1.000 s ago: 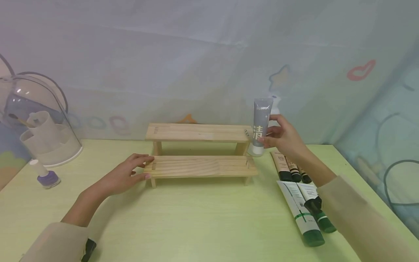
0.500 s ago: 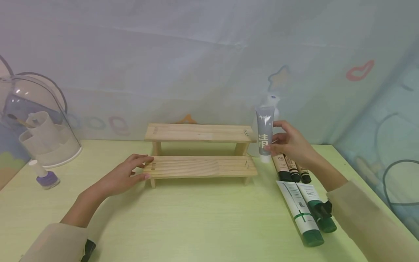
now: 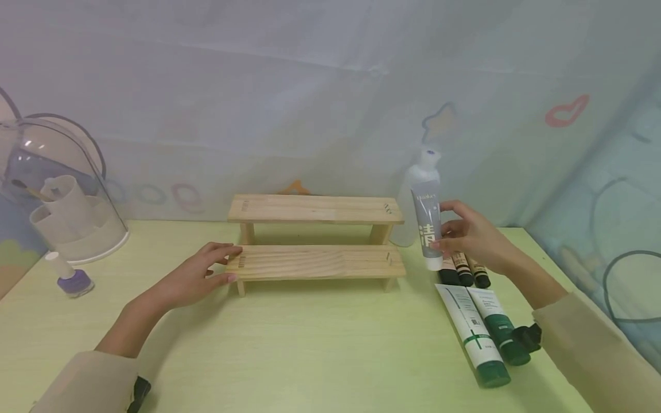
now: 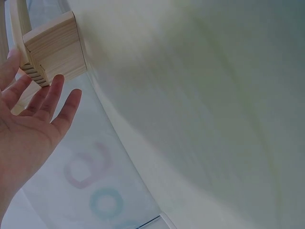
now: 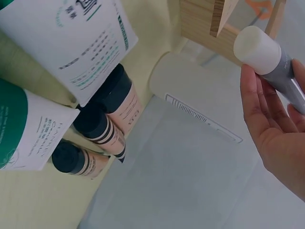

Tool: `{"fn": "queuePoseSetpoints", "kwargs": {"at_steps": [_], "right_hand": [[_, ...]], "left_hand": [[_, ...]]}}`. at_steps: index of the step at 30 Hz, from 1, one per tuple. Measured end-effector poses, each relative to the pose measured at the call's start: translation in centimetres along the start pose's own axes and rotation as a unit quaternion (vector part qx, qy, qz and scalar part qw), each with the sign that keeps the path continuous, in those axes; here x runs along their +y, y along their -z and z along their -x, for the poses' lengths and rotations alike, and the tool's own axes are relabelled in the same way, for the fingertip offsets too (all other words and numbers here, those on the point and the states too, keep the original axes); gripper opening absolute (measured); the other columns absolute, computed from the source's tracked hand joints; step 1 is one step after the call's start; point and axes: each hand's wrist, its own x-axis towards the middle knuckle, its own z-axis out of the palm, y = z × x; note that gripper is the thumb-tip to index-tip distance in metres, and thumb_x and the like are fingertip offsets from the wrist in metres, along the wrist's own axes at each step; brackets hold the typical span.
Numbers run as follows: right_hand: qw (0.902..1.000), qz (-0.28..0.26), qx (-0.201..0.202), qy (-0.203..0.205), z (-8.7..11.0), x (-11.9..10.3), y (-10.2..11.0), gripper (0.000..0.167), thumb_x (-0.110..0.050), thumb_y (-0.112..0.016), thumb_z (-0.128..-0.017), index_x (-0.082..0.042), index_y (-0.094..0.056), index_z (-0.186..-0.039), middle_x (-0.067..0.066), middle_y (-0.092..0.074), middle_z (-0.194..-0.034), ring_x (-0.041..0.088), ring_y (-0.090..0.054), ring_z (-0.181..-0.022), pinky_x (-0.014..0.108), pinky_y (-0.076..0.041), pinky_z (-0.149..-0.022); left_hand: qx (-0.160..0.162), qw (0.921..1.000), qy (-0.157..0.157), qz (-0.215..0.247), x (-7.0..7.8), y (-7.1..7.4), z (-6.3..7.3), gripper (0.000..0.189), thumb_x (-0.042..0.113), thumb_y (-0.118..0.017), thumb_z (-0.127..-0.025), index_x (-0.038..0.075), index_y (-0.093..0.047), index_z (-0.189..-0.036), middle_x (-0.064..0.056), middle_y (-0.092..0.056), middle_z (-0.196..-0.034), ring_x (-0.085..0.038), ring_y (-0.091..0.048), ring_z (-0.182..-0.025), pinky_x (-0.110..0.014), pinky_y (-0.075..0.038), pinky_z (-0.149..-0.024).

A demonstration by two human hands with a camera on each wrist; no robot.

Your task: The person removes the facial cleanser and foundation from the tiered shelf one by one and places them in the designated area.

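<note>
My right hand (image 3: pixel 477 241) pinches a grey squeeze tube (image 3: pixel 426 215) with white lettering. Its white cap (image 5: pixel 257 49) points down, and the tube leans slightly, overlapping a translucent white bottle (image 3: pixel 408 226) and beige tubes in the head view. To the left stands a two-step wooden rack (image 3: pixel 315 263), its top step bare like the lower one. At the left end of the lower step my left hand (image 3: pixel 193 278) rests with thumb and fingertips at the board's edge. In the left wrist view, that hand's other fingers (image 4: pixel 66 114) spread out loosely beside the board's end.
Several beige tubes with black caps (image 3: pixel 480 275) lie at the right. In front of them lie two white-and-green tubes (image 3: pixel 472 330). A purple nail polish bottle (image 3: pixel 74 281) and a clear domed organizer (image 3: pixel 77 229) stand at the left. A printed cloth (image 3: pixel 310 115) hangs behind.
My right hand has carried the grey tube to the right, down and toward me, away from the rack's right end, uncovering more of the white bottle. The left hand stays in place.
</note>
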Motion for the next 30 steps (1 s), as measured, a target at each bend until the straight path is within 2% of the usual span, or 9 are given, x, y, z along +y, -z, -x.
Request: {"fn": "queuePoseSetpoints", "kwargs": {"at_steps": [9, 24, 30], "right_hand": [[0.9995, -0.009, -0.025, -0.015, 0.8, 1.0, 0.5, 0.066, -0.010, -0.069, -0.081, -0.008, -0.029, -0.133, 0.023, -0.057, -0.103, 0.029, -0.059, -0.077, 0.037, -0.053, -0.067], [0.9978, 0.007, -0.052, -0.040, 2.3, 2.6, 2.0, 0.069, -0.012, -0.070, -0.081, -0.004, -0.028, -0.134, 0.018, -0.057, -0.098, 0.027, -0.058, -0.082, 0.036, -0.054, -0.067], [0.9973, -0.002, -0.058, -0.045, 3.3, 3.5, 2.7, 0.068, -0.010, -0.071, -0.078, 0.000, -0.029, -0.131, 0.017, -0.057, -0.091, 0.025, -0.058, -0.077, 0.039, -0.054, -0.062]], "left_hand": [[0.000, 1.0000, 0.003, -0.003, -0.1, 0.1, 0.0, 0.054, 0.021, -0.054, -0.093, -0.002, -0.034, -0.138, -0.024, -0.029, -0.135, -0.041, -0.037, -0.116, -0.060, -0.035, -0.090], [0.000, 1.0000, 0.001, -0.001, -0.1, 0.2, 0.1, 0.054, 0.022, -0.054, -0.094, -0.002, -0.034, -0.138, -0.024, -0.029, -0.134, -0.041, -0.038, -0.115, -0.059, -0.036, -0.090], [-0.002, 1.0000, 0.000, 0.003, -0.1, 0.1, 0.0, 0.055, 0.022, -0.054, -0.093, -0.002, -0.033, -0.138, -0.024, -0.030, -0.133, -0.041, -0.038, -0.115, -0.059, -0.036, -0.090]]}}
